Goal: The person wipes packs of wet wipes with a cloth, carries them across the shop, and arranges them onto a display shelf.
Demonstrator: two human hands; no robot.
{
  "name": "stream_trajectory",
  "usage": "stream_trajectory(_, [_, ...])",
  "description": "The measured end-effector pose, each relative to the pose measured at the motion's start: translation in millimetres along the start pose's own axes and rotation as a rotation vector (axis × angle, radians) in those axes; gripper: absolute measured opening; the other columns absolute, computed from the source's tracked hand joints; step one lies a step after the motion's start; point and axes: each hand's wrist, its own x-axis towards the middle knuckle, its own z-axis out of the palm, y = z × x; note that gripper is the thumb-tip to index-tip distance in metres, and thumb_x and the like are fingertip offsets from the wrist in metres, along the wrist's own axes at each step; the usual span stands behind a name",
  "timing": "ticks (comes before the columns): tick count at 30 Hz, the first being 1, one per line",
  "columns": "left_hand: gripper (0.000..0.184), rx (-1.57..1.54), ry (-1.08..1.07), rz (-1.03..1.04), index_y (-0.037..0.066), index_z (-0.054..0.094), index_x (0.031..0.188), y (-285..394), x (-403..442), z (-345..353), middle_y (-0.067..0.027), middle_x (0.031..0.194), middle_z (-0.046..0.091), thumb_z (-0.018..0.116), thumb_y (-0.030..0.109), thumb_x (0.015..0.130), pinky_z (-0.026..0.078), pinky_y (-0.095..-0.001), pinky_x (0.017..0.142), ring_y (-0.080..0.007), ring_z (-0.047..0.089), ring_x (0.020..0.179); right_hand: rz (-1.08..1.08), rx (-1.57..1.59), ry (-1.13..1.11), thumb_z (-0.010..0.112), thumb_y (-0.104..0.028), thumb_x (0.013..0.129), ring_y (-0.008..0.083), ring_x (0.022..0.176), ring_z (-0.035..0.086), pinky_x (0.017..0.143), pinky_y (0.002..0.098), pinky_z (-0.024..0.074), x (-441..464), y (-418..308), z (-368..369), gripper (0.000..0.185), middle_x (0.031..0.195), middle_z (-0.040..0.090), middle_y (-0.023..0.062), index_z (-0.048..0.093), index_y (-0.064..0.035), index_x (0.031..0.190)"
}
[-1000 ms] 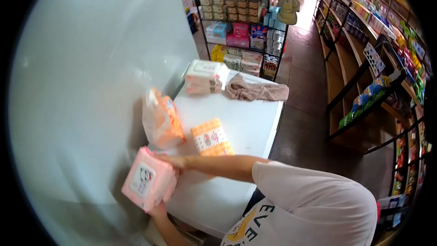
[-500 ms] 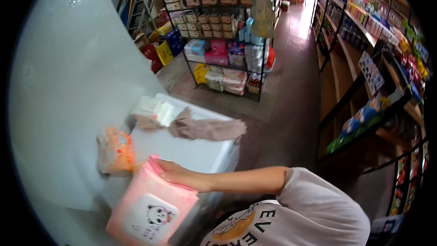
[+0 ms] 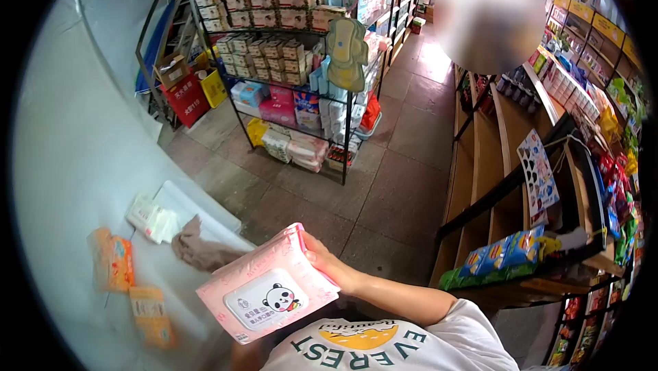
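Note:
My right hand (image 3: 330, 263) grips one end of a pink pack of wet wipes (image 3: 233, 282), with a white lid and a panda picture facing up. The pack is held tilted above a white surface. A bit of skin shows under the pack's lower edge, probably my left hand or forearm (image 3: 248, 356); its fingers are hidden. Beside the pack lies a crumpled grey-brown cloth (image 3: 202, 247). Farther left are a white pack (image 3: 152, 219), an orange-and-clear pack (image 3: 118, 261) and a blurred orange-yellow pack (image 3: 152, 316).
A black rack (image 3: 288, 86) of boxed and packaged goods stands ahead. Wooden shelves (image 3: 480, 158) with snack bags (image 3: 504, 254) run along the right. A tiled aisle (image 3: 391, 172) lies between them. Pale sheeting (image 3: 62, 151) covers the left, near a red box (image 3: 184, 100).
My right hand has moved the wipes pack right and slightly up, turning it flatter. The camera view has shifted, and the orange-yellow pack now shows at lower left.

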Motion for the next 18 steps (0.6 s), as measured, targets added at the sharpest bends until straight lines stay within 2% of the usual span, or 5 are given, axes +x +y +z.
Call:
stream_trajectory(7, [0.072, -0.041, -0.016, -0.025, 0.010, 0.026, 0.132, -28.9, 138.9, 50.6, -0.0089, 0.132, 0.034, 0.039, 0.058, 0.079, 0.031, -0.0439, 0.098, -0.0276, 0.032, 0.121, 0.166, -0.001, -0.045, 0.030, -0.065, 0.078, 0.0360, 0.128, 0.013, 0.103, 0.0431, 0.0085, 127.4, 23.4, -68.1, 0.088, 0.137, 0.017, 0.0246, 0.013, -0.0003, 0.135])
stream_trajectory(10, [0.073, -0.069, -0.062, -0.034, 0.010, 0.026, 0.132, -25.2, 215.5, 72.6, -0.0089, 0.132, 0.034, 0.039, 0.058, 0.079, 0.031, -0.0441, 0.098, -0.0276, 0.032, 0.121, 0.437, -0.236, -0.267, 0.034, -0.068, 0.076, 0.0311, 0.131, -0.007, 0.105, 0.0451, 0.0019, 214.0, -4.3, -92.3, 0.094, 0.142, -0.004, 0.0177, 0.002, -0.0038, 0.136])
stream_trajectory(13, [0.073, -0.099, -0.069, -0.016, 0.010, 0.026, 0.132, -14.9, 266.6, 90.4, -0.0089, 0.132, 0.033, 0.039, 0.059, 0.079, 0.031, -0.0443, 0.097, -0.0277, 0.033, 0.121, 0.407, -0.387, -0.434, 0.025, -0.077, 0.070, 0.0351, 0.130, -0.007, 0.105, 0.0450, 0.0015, 294.0, -13.7, -108.3, 0.095, 0.142, -0.002, 0.0163, 0.000, -0.0136, 0.138])
stream_trajectory(16, [0.074, -0.123, -0.031, 0.019, 0.010, 0.026, 0.132, -4.1, 287.4, 93.6, -0.0088, 0.132, 0.033, 0.038, 0.060, 0.079, 0.031, -0.0445, 0.097, -0.0277, 0.033, 0.121, 0.245, -0.130, -0.632, 0.033, -0.059, 0.082, 0.0267, 0.131, -0.008, 0.106, 0.0378, 0.0031, 361.3, -20.1, -121.0, 0.076, 0.143, -0.002, 0.0146, 0.013, -0.0099, 0.137])
stream_trajectory(18, [0.074, -0.135, 0.017, 0.053, 0.011, 0.026, 0.132, 5.4, 301.5, 93.9, -0.0088, 0.132, 0.033, 0.038, 0.060, 0.078, 0.031, -0.0446, 0.097, -0.0278, 0.033, 0.121, 0.433, -0.067, -0.604, 0.040, -0.063, 0.077, 0.0278, 0.131, 0.004, 0.106, 0.0383, 0.0070, 408.5, -18.0, -122.9, 0.090, 0.142, 0.005, 0.0182, 0.010, -0.0012, 0.136])
